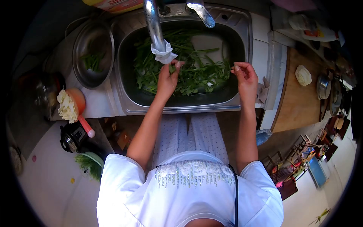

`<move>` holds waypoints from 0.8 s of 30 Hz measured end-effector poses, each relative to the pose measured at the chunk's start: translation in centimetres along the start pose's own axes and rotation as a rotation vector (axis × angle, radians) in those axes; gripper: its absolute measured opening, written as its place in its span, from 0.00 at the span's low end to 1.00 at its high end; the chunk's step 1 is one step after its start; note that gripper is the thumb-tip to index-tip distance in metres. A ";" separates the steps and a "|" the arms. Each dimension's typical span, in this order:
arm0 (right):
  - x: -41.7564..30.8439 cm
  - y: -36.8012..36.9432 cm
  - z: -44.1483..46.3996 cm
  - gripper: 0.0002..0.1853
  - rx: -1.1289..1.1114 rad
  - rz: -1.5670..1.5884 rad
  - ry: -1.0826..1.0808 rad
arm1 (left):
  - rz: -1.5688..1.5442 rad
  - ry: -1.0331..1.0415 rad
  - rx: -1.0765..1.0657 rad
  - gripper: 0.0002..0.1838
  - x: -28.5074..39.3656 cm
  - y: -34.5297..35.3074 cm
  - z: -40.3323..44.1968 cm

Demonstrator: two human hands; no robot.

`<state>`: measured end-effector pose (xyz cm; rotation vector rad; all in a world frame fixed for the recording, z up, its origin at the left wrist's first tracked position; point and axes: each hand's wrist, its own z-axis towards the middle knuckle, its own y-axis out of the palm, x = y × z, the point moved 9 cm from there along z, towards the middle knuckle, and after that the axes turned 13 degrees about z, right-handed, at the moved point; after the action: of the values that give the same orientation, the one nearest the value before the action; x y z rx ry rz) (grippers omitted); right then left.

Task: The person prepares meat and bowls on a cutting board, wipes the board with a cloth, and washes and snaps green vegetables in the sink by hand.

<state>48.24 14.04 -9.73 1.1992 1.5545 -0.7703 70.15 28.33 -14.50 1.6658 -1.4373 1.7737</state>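
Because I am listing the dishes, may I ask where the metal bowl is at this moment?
In the head view, the bowl is on the left, just beside the sink and beyond the orange scoop.

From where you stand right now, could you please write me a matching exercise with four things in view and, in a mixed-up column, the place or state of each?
Column one
1. Leafy green stems
2. Curved silver metal spout
3. Shallow grey metal bowl
4. Flat brown wooden board

Column two
A. Left of the wide metal sink
B. Lying inside the sink
C. Right of the sink
D. White wrapping around its tip

Pairs: 1-B, 2-D, 3-A, 4-C.
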 end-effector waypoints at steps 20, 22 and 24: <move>4.1 -5.0 0.3 0.06 0.108 0.056 0.150 | 0.944 0.563 -0.133 0.12 0.3 14.4 9.7; 3.8 -4.5 -0.4 0.07 0.087 0.052 0.172 | 0.715 0.437 -0.166 0.14 2.4 12.0 8.7; 3.2 -3.7 -0.3 0.07 0.044 0.069 0.168 | 0.482 0.314 -0.175 0.17 3.9 10.0 8.4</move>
<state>44.52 14.22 -12.94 1.3720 1.6303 -0.6754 66.04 15.56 -16.95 0.9510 -1.8786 1.9637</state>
